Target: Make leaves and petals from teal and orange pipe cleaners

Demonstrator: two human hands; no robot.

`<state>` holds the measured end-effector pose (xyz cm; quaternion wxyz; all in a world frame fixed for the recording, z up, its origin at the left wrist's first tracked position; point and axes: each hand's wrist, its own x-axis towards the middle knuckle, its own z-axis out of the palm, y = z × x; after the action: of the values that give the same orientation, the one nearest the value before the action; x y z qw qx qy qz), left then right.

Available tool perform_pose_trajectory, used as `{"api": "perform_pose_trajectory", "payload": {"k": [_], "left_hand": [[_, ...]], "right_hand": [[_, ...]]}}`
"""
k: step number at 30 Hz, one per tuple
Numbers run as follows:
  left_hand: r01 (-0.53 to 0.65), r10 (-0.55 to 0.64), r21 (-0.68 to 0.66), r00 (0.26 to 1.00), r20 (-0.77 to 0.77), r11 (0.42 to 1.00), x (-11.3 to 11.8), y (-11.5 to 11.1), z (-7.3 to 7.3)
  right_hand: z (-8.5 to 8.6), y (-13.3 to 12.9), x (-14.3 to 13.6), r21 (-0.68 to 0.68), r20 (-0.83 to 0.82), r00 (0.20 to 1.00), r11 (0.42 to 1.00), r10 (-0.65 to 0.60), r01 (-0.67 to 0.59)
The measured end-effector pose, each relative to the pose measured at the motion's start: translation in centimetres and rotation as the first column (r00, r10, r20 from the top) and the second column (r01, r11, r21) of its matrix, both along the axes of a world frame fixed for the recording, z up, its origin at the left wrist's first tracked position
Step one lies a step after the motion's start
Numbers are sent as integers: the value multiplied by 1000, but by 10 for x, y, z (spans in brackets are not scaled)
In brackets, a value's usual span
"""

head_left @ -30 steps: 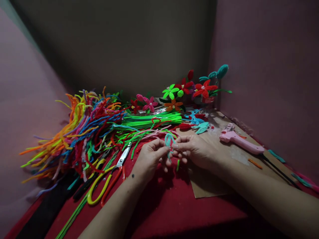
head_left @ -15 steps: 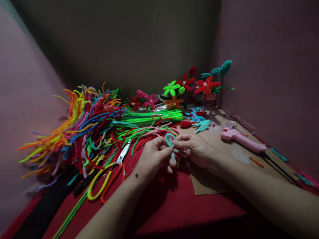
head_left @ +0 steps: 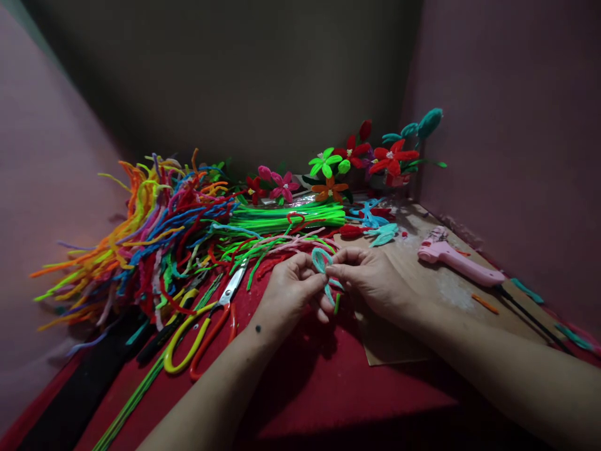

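Pinching teal loop (head_left: 316,259) at base, left grip (head_left: 288,287), right grip (head_left: 377,283)

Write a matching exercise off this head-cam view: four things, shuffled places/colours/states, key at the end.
Things
1. looped pipe cleaner
2. hot-glue gun
3. scissors
4. straight pipe-cleaner bundle

Places, colours, states
A. silver blades, yellow and orange grips
B. lying on the cardboard
C. bright green, beyond the hands
D. pinched between the left hand and the right hand

Pairs
1-D, 2-B, 3-A, 4-C
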<state>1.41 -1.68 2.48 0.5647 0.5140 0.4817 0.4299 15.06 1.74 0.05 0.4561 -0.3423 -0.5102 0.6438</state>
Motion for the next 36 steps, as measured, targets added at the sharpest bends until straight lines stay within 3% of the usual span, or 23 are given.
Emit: {"api": "perform_pose_trajectory", "payload": {"k": [8, 14, 17, 27, 33, 36], "left_hand": [[15, -15, 22, 1000, 8, 1000, 2, 0, -3], [-19, 19, 19, 999, -31, 1000, -2, 2, -4], [-4, 4, 9, 1000, -30, 1000, -5, 3, -4], [-43, 43, -14, 998, -40, 999, 0, 0, -2], [-25, 19, -49, 994, -112, 998, 0, 1, -3], [-2, -10, -99, 992, -122, 995, 2, 1, -2]], "right_hand": [[3, -2, 2, 46, 132, 990, 998, -43, 37], [6, 1, 6, 98, 186, 982, 994, 29, -48], [7, 2, 6, 185, 183, 983, 983, -21, -13], [1, 3, 4, 255, 289, 954, 967, -76, -1], [4, 6, 5, 127, 40, 999, 992, -17, 12], [3, 8, 5, 46, -1, 1000, 999, 18, -18]]}}
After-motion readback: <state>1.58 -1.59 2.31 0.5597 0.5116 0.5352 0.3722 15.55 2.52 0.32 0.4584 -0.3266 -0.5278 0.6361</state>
